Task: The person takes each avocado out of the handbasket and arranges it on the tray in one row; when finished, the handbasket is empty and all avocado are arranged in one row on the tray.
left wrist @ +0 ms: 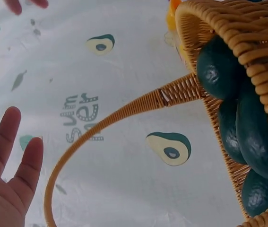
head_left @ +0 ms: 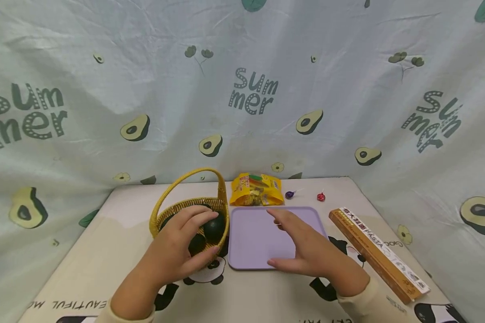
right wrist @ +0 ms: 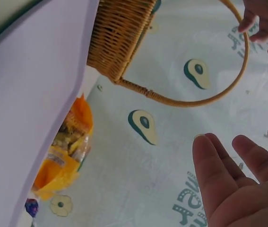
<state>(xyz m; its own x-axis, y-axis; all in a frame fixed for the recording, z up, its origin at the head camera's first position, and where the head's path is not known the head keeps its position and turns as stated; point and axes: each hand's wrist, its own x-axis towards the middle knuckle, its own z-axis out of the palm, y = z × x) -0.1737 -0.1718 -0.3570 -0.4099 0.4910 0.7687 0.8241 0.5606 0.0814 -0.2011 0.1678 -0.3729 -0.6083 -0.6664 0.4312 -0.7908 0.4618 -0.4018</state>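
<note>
My left hand (head_left: 178,244) hovers over the near side of a yellow wicker basket (head_left: 222,193), its fingers relaxed and spread. Several dark green avocados (head_left: 215,229) lie in the basket; the hand hides part of them in the head view, while the left wrist view shows avocados (left wrist: 256,137) stacked behind the woven rim. Over a flat lilac tray (head_left: 250,237) is my right hand (head_left: 303,246), thumb and fingers apart with nothing between them. In the right wrist view that hand (right wrist: 242,184) appears palm and fingertips, beside the tray (right wrist: 34,94).
Behind the tray stands a yellow snack bag (head_left: 256,190). A purple lollipop (head_left: 289,194) and a red lollipop (head_left: 321,196) lie at the back right. The long brown pasta box (head_left: 380,255) slants along the table's right side. A printed curtain (head_left: 250,134) surrounds the table.
</note>
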